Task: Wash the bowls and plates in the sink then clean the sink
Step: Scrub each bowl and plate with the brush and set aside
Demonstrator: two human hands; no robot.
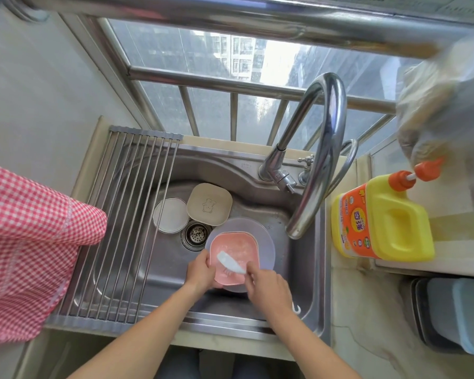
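A: Sink [257, 170] contents?
B: Pink plate [231, 258] at near centre, lying on a pale round plate [266, 242]. Beige square plate [209, 203] at the far side, overlapping a white round plate [170, 214] to its left. Drain [196, 235] sits between the groups.

A: Hands?
B: Left hand [200, 272] grips the pink plate's left edge, fingers curled round the rim. Right hand [268, 288] pinches a white brush [230, 262], its bristles down on the pink plate.

A: Surroundings?
B: Faucet [320, 149] arches over the sink's right side. Roll-up rack [121, 222] covers the left portion. Yellow detergent bottle [381, 220] stands on the tabletop [348, 310] to the right. Red checked cloth [30, 242] hangs at far left.
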